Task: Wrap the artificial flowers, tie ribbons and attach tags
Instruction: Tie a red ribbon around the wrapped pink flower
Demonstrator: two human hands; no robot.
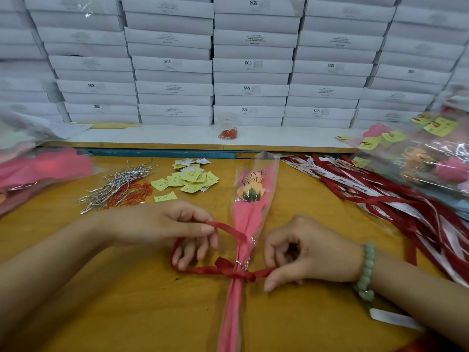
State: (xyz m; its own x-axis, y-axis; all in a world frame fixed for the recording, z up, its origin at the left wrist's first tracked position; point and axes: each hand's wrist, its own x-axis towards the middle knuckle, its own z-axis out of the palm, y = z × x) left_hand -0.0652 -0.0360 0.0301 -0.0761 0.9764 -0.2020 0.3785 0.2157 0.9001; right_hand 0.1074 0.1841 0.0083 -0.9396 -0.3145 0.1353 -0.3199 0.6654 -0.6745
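In the head view, a wrapped flower (pixel 250 199) is seen lying lengthwise on the table (pixel 165 313), with the bloom end away from the person. A red ribbon (pixel 203 270) is knotted round its gathered stem part, below the bloom.

The left hand (pixel 177 229), left of the flower, is closed on the ribbon's long tail. The tail is pinched between thumb and forefinger and loops round the other fingers back to the knot. The right hand (pixel 304 252), just right of the flower, is curled, and the short tail is pinched at its thumb and fingertips beside the knot.

The flower is judged light and soft. Its clear film over pink paper looks slippery and easily crushed, so it is best held at the gathered stem near the knot, never at the bloom. The ribbon is judged thin and limp. Its tails are best pinched near their ends and drawn evenly, or the light flower may be dragged sideways.

Yellow tags (pixel 193 176) and silver ties (pixel 119 184) are scattered left of the flower, and spare ribbons (pixel 380 199) are heaped to its right.
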